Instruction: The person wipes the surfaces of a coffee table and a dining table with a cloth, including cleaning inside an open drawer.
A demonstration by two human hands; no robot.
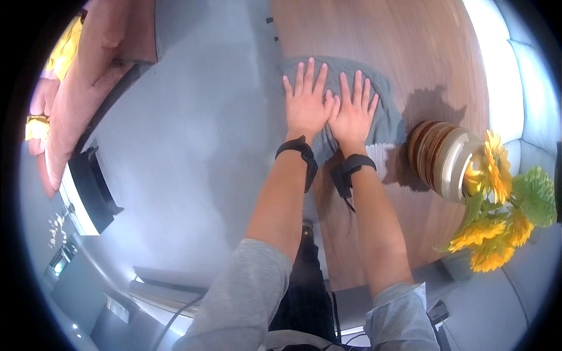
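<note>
A grey cloth (386, 107) lies spread on the wooden table (408, 39), close to its left edge. My left hand (307, 105) rests flat on it, palm down, fingers spread. Beside it, my right hand (352, 112) also presses flat on the cloth with fingers apart. The two thumbs meet or nearly meet. Neither hand grips the fabric. A pale fringed or ribbed edge (381, 153) shows by my right wrist. Both wrists wear black bands, each with a small device.
Right of my right hand stands a striped brown and cream vase (439, 153) holding yellow sunflowers (489, 239). A pale padded seat (535, 96) runs beyond the table. Grey floor (184, 145) stretches to the left, with a pinkish-brown sofa (96, 79) at upper left.
</note>
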